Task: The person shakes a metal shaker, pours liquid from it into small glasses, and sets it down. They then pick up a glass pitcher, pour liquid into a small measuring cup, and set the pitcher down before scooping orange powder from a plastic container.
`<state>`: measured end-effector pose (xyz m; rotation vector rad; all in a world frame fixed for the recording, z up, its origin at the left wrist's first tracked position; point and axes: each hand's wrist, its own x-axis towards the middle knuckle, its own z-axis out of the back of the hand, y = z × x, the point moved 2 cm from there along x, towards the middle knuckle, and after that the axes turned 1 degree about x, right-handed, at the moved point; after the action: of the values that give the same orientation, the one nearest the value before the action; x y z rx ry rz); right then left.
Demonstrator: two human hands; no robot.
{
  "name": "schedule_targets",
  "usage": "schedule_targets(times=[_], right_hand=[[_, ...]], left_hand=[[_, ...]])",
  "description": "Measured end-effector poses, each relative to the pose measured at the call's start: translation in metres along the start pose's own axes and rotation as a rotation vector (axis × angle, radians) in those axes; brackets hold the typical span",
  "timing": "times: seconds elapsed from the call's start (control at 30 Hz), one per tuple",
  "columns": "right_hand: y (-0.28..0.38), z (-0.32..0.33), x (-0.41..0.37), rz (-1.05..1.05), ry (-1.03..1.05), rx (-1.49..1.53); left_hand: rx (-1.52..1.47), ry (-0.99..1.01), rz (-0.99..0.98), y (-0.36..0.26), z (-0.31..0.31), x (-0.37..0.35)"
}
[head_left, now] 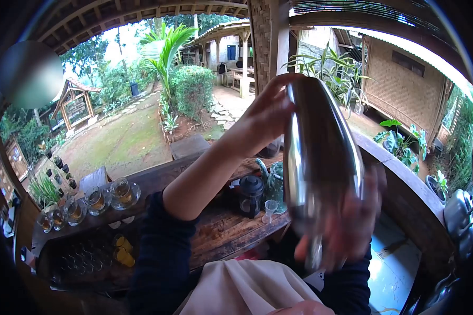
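Note:
A shiny metal cocktail shaker [323,142] is held up in front of me, tilted, with motion blur at its near end. My left hand [276,102] is closed around its far, upper end, the arm stretched out. Low on the shaker, my right hand [352,223] wraps its narrower near end, and its fingers are smeared by motion. Behind the shaker, on the wooden counter [220,231], stand a French press [250,194], a greenish glass pitcher [277,186] partly hidden by the shaker, and a small clear cup [269,210].
Several glass cups on saucers [123,194] line the counter's left side. Below them a dark recess holds upside-down glasses [84,261] and yellow items [124,252]. A ledge [399,176] runs along the right, with a metal container [459,212] at its end. A garden lies beyond.

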<state>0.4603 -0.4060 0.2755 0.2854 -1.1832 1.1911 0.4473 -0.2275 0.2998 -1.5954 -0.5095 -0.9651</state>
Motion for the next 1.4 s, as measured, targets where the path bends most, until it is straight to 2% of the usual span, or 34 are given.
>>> schedule_targets(times=[0.03,0.07,0.13,0.17,0.2,0.23,0.27,0.33,0.4,0.43,0.47,0.53,0.6,0.63,0.67,0.73,0.77,0.8,0.83,0.87,0.9,0.93,1.0,1.07,1.1,1.13,1.2,1.27,1.3,1.33,1.37,1.4], right_hand=[[-0.008,-0.013,0.004,0.047,-0.165,0.198],[-0.018,-0.030,0.008,0.093,-0.327,0.395],[-0.037,-0.058,0.014,0.172,-0.646,0.785],[-0.044,-0.062,0.016,0.211,-0.809,0.974],[-0.046,-0.047,0.033,-0.102,-0.697,0.838],[-0.059,-0.057,0.039,-0.542,-0.446,1.192],[-0.065,-0.058,0.042,-0.572,-0.418,1.226],[-0.051,-0.044,0.031,-0.270,-0.601,0.999],[-0.017,-0.017,0.015,0.108,-0.740,0.621],[-0.004,-0.012,0.008,0.101,-0.737,0.625],[0.017,-0.003,0.003,0.237,-0.854,0.537],[0.047,0.009,-0.003,0.518,-1.069,0.350],[-0.006,-0.015,-0.007,0.243,-0.604,0.084],[-0.022,-0.037,0.014,0.185,-0.760,0.247],[-0.033,-0.054,0.031,0.124,-0.915,0.411],[-0.047,-0.072,0.038,-0.497,-0.588,1.078],[-0.045,-0.069,0.035,-0.476,-0.559,1.068],[-0.039,-0.064,0.028,-0.334,-0.571,1.009],[-0.020,-0.039,0.031,-0.074,-0.662,0.635],[-0.006,-0.026,0.020,0.149,-0.622,0.469],[0.007,-0.009,-0.003,0.183,-0.277,0.111],[0.001,-0.016,-0.007,0.187,-0.278,0.122],[-0.013,-0.047,-0.016,0.174,-0.386,0.158],[-0.024,-0.083,-0.023,0.160,-0.493,0.194],[-0.027,-0.095,-0.023,0.157,-0.542,0.217],[-0.028,-0.101,-0.018,0.156,-0.590,0.244],[-0.024,-0.091,0.050,-0.190,-0.527,0.810],[-0.012,-0.093,0.045,-0.181,-0.534,0.824],[-0.008,-0.093,0.042,-0.173,-0.547,0.822],[0.008,-0.070,0.040,0.054,-0.643,0.569],[0.025,-0.050,0.024,0.199,-0.542,0.451],[0.029,-0.053,0.027,0.215,-0.556,0.459]], left_hand=[[0.048,0.146,-0.339,0.000,-0.011,0.002],[0.051,0.148,-0.337,0.001,-0.005,0.005],[0.103,-0.125,0.110,0.020,0.027,0.019],[-0.151,-0.153,0.387,0.047,0.056,0.033],[-0.081,-0.463,0.536,0.049,0.050,0.030],[-0.165,-0.613,0.701,0.054,0.049,0.030],[-0.250,-0.766,0.868,0.060,0.048,0.027],[-0.245,-0.716,0.831,0.061,0.047,0.027],[-0.315,-0.069,0.348,0.049,0.036,0.024],[-0.196,-0.030,0.216,0.037,0.025,0.018],[-0.063,0.190,-0.083,0.015,0.002,0.007],[-0.051,0.200,-0.268,0.015,-0.012,0.006],[-0.215,-0.087,0.187,0.046,0.024,0.018],[-0.306,-0.081,0.352,0.064,0.042,0.025],[0.544,-0.044,-0.022,0.074,0.048,0.019],[-0.452,-0.755,0.784,0.099,0.060,0.019],[-0.455,-0.848,0.739,0.086,0.042,0.017],[-0.455,-0.854,0.732,0.081,0.040,0.011],[-0.548,-0.504,0.507,0.071,0.038,0.012],[-0.620,-0.160,0.287,0.058,0.035,0.006],[-0.723,-0.052,0.376,0.022,0.011,0.001],[-0.541,-0.102,0.242,0.021,0.007,-0.003],[-0.123,0.251,-0.377,-0.001,-0.013,-0.006],[-0.004,0.069,-0.069,0.005,0.016,-0.005],[-0.212,-0.144,0.061,0.016,0.027,0.006],[-0.323,-0.173,0.257,0.041,0.058,0.016],[-0.410,-0.519,0.354,0.097,0.105,0.022],[-0.544,-0.564,0.314,0.092,0.091,0.009],[-0.585,-0.337,0.216,0.081,0.083,0.005],[-0.108,-0.441,0.226,0.052,0.061,-0.014],[-0.657,-0.315,0.315,0.038,0.051,-0.024],[-0.436,-0.270,0.128,0.028,0.039,-0.033]])
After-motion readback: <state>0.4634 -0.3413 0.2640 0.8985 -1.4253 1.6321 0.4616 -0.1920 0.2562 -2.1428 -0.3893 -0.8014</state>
